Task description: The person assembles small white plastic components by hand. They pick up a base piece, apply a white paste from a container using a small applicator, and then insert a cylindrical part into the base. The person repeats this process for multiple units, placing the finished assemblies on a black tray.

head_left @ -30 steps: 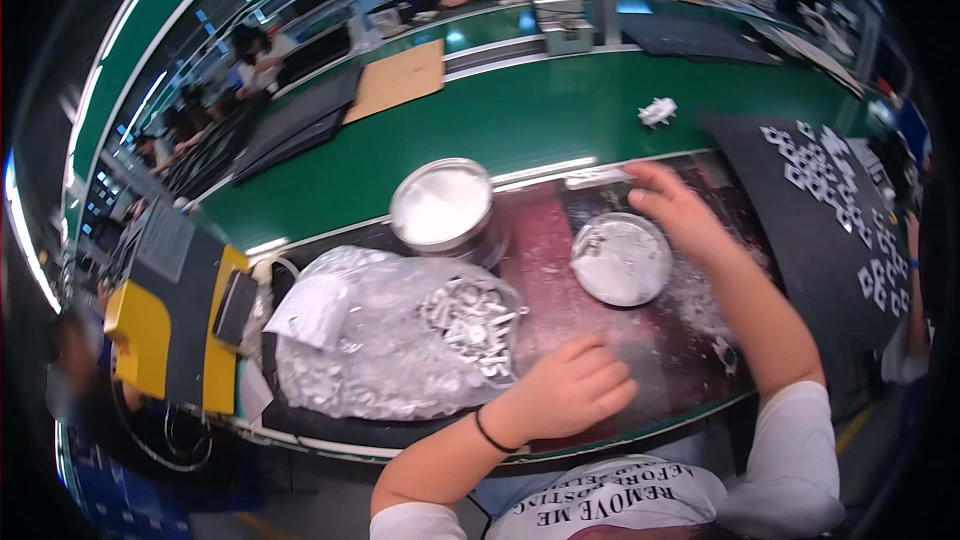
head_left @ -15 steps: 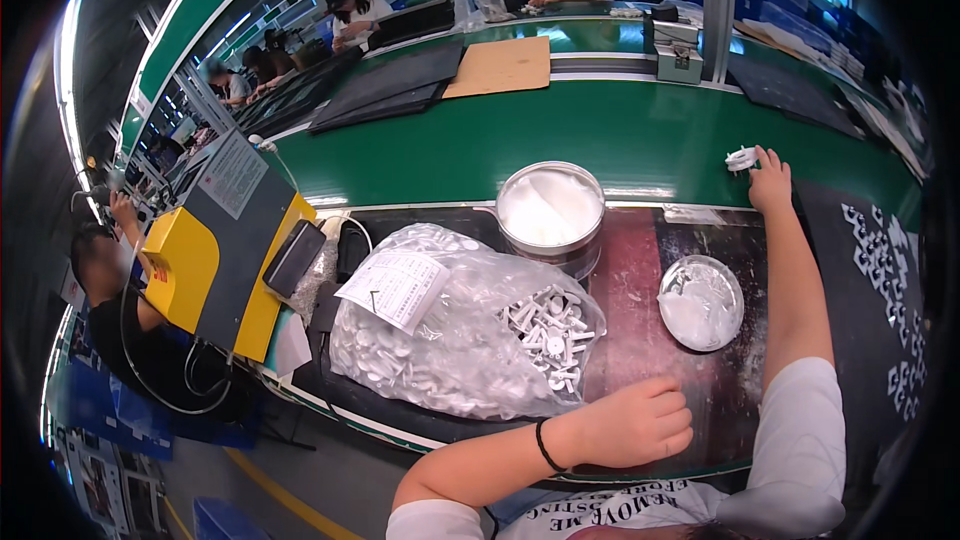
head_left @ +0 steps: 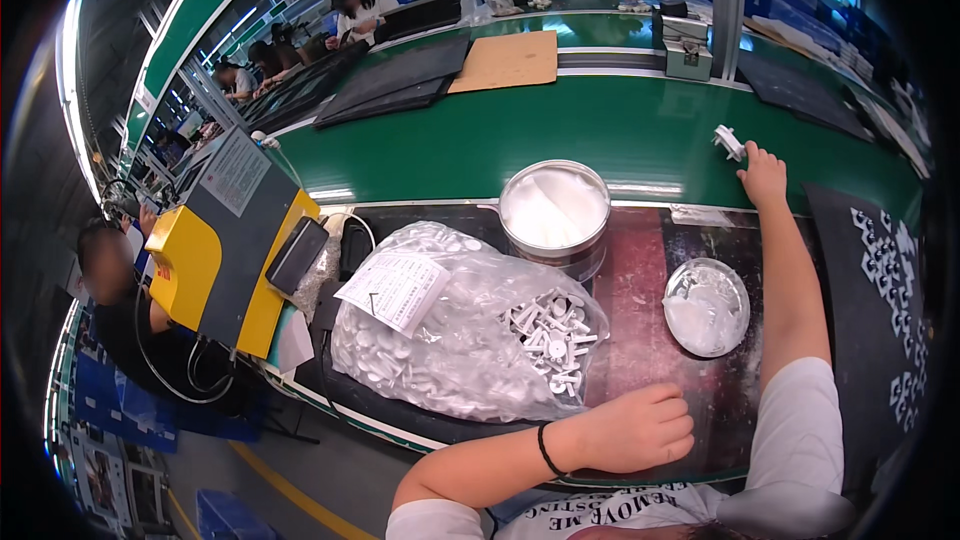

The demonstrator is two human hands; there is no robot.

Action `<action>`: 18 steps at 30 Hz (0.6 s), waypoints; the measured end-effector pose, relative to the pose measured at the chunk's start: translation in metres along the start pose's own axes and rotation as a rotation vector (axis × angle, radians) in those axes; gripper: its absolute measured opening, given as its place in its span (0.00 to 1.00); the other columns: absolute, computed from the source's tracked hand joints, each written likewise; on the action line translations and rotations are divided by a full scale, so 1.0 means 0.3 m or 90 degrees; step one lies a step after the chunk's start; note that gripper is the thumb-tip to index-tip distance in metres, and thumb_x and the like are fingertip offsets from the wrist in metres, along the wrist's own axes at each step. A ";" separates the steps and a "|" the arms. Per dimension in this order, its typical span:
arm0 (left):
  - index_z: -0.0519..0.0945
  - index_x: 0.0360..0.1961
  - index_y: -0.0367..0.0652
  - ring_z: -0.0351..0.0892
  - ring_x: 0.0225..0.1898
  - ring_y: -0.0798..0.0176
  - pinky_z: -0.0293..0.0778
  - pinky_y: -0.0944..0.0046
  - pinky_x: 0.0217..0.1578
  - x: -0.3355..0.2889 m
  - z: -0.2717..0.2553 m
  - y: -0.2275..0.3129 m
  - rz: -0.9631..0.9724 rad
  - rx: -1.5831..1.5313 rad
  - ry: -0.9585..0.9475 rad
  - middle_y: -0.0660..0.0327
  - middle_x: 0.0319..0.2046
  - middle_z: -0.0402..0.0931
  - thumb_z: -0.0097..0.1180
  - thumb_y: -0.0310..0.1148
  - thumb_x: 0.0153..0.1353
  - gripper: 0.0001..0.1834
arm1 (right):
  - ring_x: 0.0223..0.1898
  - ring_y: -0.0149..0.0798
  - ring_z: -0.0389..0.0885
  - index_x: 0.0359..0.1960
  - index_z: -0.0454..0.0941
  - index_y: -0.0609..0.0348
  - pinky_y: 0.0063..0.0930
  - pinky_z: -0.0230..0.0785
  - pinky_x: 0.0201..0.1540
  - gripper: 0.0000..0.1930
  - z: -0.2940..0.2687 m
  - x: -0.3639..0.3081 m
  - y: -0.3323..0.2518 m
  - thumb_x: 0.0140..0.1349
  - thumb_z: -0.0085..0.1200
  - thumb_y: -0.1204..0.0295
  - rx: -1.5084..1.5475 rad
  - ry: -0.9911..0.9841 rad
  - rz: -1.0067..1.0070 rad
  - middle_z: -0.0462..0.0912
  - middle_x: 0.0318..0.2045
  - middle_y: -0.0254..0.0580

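My right hand point(head_left: 765, 177) reaches out over the green conveyor belt point(head_left: 420, 145), its fingertips closed at the edge of a small white plastic part point(head_left: 729, 143). The part has prongs and sits tilted against the fingers. My left hand point(head_left: 645, 427), below a black wrist band, is curled closed near the front edge of the bench; the inside of its fingers is hidden. To its left lies a clear plastic bag point(head_left: 440, 340) full of white plastic pins point(head_left: 556, 342), which show at its open end. A round metal dish point(head_left: 707, 307) with a clear lining stands between my hands.
A metal tin point(head_left: 554, 215) with white contents stands behind the bag. On the left is a yellow and grey machine point(head_left: 215, 250). A dark mat point(head_left: 865, 320) on the right bears several white parts. Cardboard point(head_left: 503, 60) lies across the belt; co-workers sit beyond it.
My right hand has moved slightly left, and the white plastic part has moved left and farther away, turning to a steeper tilt. My left hand stays put. A co-worker opposite has spread their arms.
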State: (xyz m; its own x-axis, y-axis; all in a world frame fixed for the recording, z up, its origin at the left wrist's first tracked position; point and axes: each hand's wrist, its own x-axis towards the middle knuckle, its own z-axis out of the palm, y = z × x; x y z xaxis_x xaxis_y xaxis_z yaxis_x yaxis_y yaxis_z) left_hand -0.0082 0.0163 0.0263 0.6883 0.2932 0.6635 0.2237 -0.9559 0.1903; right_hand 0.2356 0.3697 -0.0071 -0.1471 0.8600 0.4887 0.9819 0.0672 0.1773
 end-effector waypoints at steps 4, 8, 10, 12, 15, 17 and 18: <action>0.72 0.29 0.37 0.70 0.31 0.59 0.71 0.57 0.45 -0.010 0.005 -0.002 -0.003 -0.013 0.000 0.60 0.27 0.69 0.52 0.30 0.42 0.11 | 0.44 0.42 0.75 0.43 0.68 0.52 0.37 0.67 0.42 0.23 0.033 0.013 -0.027 0.47 0.64 0.64 0.019 0.017 0.022 0.75 0.40 0.38; 0.72 0.29 0.37 0.71 0.31 0.59 0.71 0.57 0.45 -0.007 0.006 -0.002 -0.013 -0.011 -0.020 0.60 0.27 0.69 0.52 0.31 0.42 0.12 | 0.50 0.43 0.73 0.46 0.68 0.54 0.39 0.67 0.46 0.25 0.019 0.031 -0.055 0.46 0.64 0.66 0.116 0.128 -0.024 0.72 0.49 0.39; 0.73 0.30 0.37 0.71 0.32 0.59 0.71 0.57 0.46 0.002 0.009 -0.006 -0.020 -0.012 -0.044 0.60 0.28 0.69 0.51 0.31 0.42 0.12 | 0.54 0.44 0.70 0.50 0.68 0.54 0.39 0.67 0.51 0.28 0.000 0.044 -0.077 0.45 0.64 0.68 0.160 0.124 -0.037 0.69 0.55 0.41; 0.74 0.30 0.38 0.71 0.33 0.59 0.71 0.58 0.46 0.000 -0.019 -0.002 -0.032 -0.015 -0.078 0.60 0.29 0.70 0.51 0.31 0.42 0.13 | 0.58 0.45 0.67 0.55 0.66 0.52 0.40 0.65 0.56 0.34 -0.033 0.060 -0.149 0.43 0.66 0.65 0.180 0.031 -0.032 0.65 0.60 0.40; 0.75 0.31 0.38 0.72 0.35 0.59 0.71 0.58 0.47 0.001 -0.016 -0.012 -0.022 0.003 -0.064 0.60 0.30 0.71 0.51 0.32 0.42 0.13 | 0.62 0.44 0.63 0.61 0.61 0.49 0.43 0.63 0.58 0.41 -0.030 0.075 -0.160 0.42 0.67 0.61 0.200 -0.050 -0.022 0.60 0.64 0.37; 0.75 0.32 0.38 0.72 0.35 0.59 0.71 0.58 0.47 0.003 -0.011 -0.013 -0.023 -0.001 -0.066 0.60 0.31 0.72 0.51 0.32 0.42 0.14 | 0.63 0.43 0.62 0.62 0.60 0.47 0.43 0.62 0.58 0.42 -0.013 0.084 -0.167 0.42 0.67 0.61 0.224 -0.079 -0.027 0.58 0.66 0.37; 0.75 0.32 0.38 0.72 0.35 0.59 0.70 0.58 0.47 0.003 -0.012 -0.015 -0.026 0.001 -0.067 0.60 0.31 0.72 0.51 0.32 0.41 0.14 | 0.63 0.43 0.62 0.62 0.60 0.47 0.43 0.62 0.59 0.42 -0.014 0.087 -0.165 0.43 0.66 0.61 0.230 -0.089 -0.030 0.57 0.66 0.37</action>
State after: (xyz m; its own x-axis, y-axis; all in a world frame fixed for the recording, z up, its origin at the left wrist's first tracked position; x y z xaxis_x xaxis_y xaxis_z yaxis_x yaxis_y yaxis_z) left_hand -0.0110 0.0208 0.0286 0.7470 0.3328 0.5756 0.2541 -0.9429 0.2153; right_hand 0.1825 0.3867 0.0004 -0.2002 0.9106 0.3617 0.9570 0.2609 -0.1271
